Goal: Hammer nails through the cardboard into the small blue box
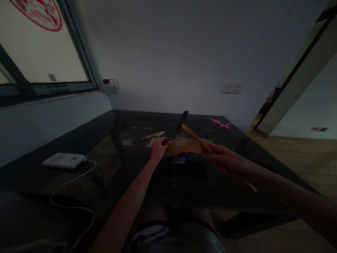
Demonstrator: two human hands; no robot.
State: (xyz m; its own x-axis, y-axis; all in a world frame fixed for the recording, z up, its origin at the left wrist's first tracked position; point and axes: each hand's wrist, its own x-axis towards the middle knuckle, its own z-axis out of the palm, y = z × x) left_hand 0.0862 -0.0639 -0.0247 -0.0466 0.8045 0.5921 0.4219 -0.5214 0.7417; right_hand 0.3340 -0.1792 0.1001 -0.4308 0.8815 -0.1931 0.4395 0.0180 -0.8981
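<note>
My left hand (159, 148) has thumb and fingers pinched at the left edge of an orange-brown speckled piece (181, 146), whose material I cannot make out. Under its front side shows a blue packet (179, 159) with a white label. A long brown stick (196, 137) runs slantwise through my right hand (221, 158), which is closed around it. The stick's upper end points away over the speckled piece, and its lower end comes out below my wrist. Just behind stands a dark curved object (181, 121), too dim to name.
All this is on a dark glossy table (131, 179) with pale bird and flower designs. A white power bank (64, 160) with a cable lies left. A pink ribbon-like strip (220, 123) is at the far right. A small metal item (173, 179) lies near me. A wall stands behind.
</note>
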